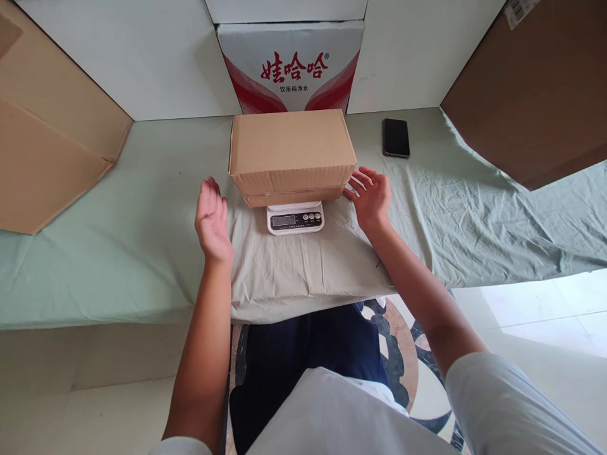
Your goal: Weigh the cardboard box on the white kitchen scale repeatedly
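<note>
A closed brown cardboard box (293,144) rests on a small white digital scale (296,229) on the cloth-covered surface. The box hides the scale's platform; its display and several round buttons show at the front, the reading too faint to make out. To the left of the box, my left hand (213,221) is open, palm turned inward, apart from the cardboard. My right hand (372,197) is open by the box's lower right corner, fingers spread. Its fingertips are at the box's edge, and I cannot tell whether they touch.
A black phone (395,138) lies on the green cloth (165,170) to the right. Large cardboard panels stand at the left (52,139) and right (535,88). Behind the box is a white and red printed carton (294,44). The cloth's front edge hangs before my legs.
</note>
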{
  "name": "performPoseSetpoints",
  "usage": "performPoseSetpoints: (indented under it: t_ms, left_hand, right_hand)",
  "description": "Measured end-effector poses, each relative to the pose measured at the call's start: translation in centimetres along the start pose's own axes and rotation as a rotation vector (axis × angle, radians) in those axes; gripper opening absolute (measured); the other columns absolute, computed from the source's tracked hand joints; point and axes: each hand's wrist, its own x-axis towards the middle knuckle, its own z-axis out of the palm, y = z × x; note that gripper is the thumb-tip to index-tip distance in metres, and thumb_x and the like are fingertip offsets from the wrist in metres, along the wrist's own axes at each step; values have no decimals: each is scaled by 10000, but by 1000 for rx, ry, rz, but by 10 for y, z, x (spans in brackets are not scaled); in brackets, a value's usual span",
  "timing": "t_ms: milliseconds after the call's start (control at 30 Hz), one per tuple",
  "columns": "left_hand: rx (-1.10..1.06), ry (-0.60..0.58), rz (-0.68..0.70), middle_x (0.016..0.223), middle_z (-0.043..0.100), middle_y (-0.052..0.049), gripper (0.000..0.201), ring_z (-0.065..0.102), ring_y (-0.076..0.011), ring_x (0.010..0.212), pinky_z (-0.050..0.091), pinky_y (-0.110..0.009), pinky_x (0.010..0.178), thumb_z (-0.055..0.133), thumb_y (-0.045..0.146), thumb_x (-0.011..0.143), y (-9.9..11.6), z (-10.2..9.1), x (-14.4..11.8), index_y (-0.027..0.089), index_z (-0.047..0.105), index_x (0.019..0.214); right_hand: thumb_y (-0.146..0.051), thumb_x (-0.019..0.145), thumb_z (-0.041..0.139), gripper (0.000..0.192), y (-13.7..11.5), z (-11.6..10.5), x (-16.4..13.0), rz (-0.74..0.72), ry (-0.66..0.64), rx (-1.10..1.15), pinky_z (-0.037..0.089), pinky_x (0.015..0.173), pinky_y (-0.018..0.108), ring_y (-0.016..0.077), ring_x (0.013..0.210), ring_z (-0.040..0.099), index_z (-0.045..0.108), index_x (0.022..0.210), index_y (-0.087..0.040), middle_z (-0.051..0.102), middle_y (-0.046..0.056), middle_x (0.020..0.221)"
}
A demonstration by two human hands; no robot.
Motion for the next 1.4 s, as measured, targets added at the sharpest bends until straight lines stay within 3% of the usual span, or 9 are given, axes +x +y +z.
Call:
performPoseSetpoints:
  t_ms: [133,400,633,833,1100,1400]
  left_hand:
    - [-1,-1,-3,1755,323,-121,837,295,-244,1642,243,-410,1345,543,391,765,1,1,0,167,470,1569]
    - [21,-20,-6,1746,361,-70,777,262,-249,1653,211,-423,1356,555,434,781,0,0,0,238,518,1533]
    - [3,-15,-9,1754,331,-107,805,272,-246,1650,218,-433,1353,533,387,784,-1,1,-1,179,477,1560]
    - [16,-17,-21,1740,368,-73,784,312,-216,1635,250,-401,1342,535,389,767,-1,0,0,229,515,1534]
    - [20,-25,-32,1745,349,-106,820,301,-226,1639,261,-390,1336,533,381,776,-1,2,-1,181,471,1568]
    - [8,-45,-26,1762,265,-161,837,309,-207,1634,276,-360,1325,461,284,851,5,5,-5,42,301,1635]
  right_hand:
    - [-574,880,522,314,0,0,0,7,4,-15,564,1053,501,232,1094,704,644,973,-301,728,6,1070]
    - [-576,888,511,318,0,2,0,30,-4,-19,556,1074,511,232,1069,711,648,953,-295,719,7,1054]
    - [-561,886,516,305,-1,3,-1,36,-33,-3,564,1055,500,230,1032,711,650,951,-294,721,7,1046]
    - [-559,895,501,314,-1,5,-2,46,-42,-10,571,1064,480,223,1044,707,663,941,-294,726,3,1028]
    - [-573,904,521,326,-1,4,0,44,-58,-18,589,999,439,214,1019,715,667,938,-284,736,7,1029]
    - [-556,876,550,303,0,3,0,43,-81,-14,608,893,366,198,997,713,675,932,-286,743,4,1022]
